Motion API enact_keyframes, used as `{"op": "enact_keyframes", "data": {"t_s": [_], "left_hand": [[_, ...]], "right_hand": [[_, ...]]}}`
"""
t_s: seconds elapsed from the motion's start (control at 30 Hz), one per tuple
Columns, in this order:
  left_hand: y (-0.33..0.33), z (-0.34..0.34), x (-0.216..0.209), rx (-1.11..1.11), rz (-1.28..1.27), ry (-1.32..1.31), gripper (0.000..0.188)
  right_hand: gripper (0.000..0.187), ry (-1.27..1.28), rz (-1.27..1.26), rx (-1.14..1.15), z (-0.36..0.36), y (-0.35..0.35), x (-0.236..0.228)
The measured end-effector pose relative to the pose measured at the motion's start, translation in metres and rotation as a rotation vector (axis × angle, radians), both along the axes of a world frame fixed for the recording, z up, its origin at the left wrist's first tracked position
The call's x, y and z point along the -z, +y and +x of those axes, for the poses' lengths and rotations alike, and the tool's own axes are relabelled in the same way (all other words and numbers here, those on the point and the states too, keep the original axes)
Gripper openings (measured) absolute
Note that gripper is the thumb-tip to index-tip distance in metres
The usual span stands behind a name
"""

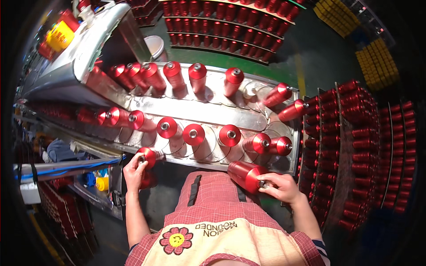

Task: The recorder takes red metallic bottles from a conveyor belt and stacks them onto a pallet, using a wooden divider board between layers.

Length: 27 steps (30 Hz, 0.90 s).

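Near the conveyor's front edge, my left hand (132, 174) pinches the neck of a shiny red metal bottle (150, 154). Another red shape shows just below it, partly covered by the hand. My right hand (284, 188) is closed round the neck of a second red bottle (243, 174), which lies tilted in front of my apron with its base toward the conveyor. Just beyond both hands, several like bottles, such as one red bottle (194, 134), stand spaced along the near side of the looped metal conveyor (199, 111).
A metal hood (66, 66) covers the conveyor's left end. Racks of red bottles stand at the right (330, 133) and at the back (222, 26). Behind the conveyor is a white bucket (155, 46). Yellow stacks (377, 64) are far right; a metal-framed bench (71, 170) stands left.
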<state>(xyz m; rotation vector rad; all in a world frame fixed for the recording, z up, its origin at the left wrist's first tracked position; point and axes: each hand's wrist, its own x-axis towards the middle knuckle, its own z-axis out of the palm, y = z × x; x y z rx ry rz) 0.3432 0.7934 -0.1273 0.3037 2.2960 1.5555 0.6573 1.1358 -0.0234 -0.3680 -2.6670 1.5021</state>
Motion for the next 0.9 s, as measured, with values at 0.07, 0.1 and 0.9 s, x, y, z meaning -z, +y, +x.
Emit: {"op": "enact_keyframes", "data": {"t_s": [0.07,0.1,0.9], "left_hand": [[-0.003,-0.006,0.014,0.029,-0.014,-0.054,0.023],[-0.005,-0.008,0.020,0.053,-0.050,-0.004,0.024],[-0.028,-0.011,0.042,0.017,-0.007,0.066,0.024]], "right_hand": [[0.038,0.015,0.077,-0.008,-0.002,0.011,-0.047],[0.039,0.022,0.118,0.000,-0.001,0.017,-0.067],[0.031,-0.086,0.138,-0.085,-0.279,0.088,0.105]]}}
